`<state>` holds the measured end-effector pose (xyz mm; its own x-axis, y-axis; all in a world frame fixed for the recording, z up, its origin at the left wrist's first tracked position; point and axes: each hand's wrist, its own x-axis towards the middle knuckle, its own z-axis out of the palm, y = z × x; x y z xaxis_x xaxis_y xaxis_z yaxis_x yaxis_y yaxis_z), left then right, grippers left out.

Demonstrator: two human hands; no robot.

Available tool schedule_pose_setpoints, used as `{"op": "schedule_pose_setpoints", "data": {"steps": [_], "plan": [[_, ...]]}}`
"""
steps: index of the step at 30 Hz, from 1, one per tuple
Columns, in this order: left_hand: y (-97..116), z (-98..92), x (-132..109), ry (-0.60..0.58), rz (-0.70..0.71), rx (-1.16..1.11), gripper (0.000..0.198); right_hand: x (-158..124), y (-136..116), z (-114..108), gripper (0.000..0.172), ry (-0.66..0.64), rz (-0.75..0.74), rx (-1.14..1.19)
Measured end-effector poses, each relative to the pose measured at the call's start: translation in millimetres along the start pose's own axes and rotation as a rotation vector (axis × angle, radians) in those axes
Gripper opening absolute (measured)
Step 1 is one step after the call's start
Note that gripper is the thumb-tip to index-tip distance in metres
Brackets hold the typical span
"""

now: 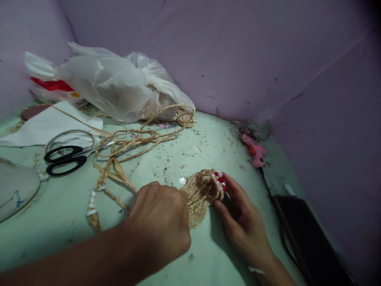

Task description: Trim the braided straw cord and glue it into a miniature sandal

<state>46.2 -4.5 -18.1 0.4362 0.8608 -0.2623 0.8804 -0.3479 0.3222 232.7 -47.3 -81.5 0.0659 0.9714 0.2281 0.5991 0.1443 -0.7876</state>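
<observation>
As my right hand [245,224] pinches its beaded tip [220,180], left fist [162,218] opposite, the woven piece [197,194] stretches away from the scissors [68,160].

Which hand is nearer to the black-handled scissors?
Left. The left hand is to the right of the scissors; the right hand is farther right, by the beads on the woven piece.

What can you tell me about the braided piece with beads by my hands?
The braided piece is tan and straw-like, its plaited rows curving into a flared shape, darker near the middle. Red and white beads cluster at its right end, gripped by your right hand. Your left hand covers its left edge, above a pale green surface.
</observation>
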Motion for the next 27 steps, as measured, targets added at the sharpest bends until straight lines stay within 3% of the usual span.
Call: {"op": "schedule_pose_setpoints", "data": {"steps": [7, 16, 27], "plan": [[-2, -25.3, 5, -0.101, -0.111, -0.061, 0.024, 1, 0, 1, 0.057, -0.025, -0.031, -0.009], [7, 1.6, -4, -0.073, -0.024, 0.043, 0.024, 0, 1, 2, 0.055, -0.016, -0.050, 0.039], [6, 5.3, -3, -0.049, 0.024, 0.046, 0.023, 0, 1, 3, 0.053, -0.008, -0.044, -0.004]]}}
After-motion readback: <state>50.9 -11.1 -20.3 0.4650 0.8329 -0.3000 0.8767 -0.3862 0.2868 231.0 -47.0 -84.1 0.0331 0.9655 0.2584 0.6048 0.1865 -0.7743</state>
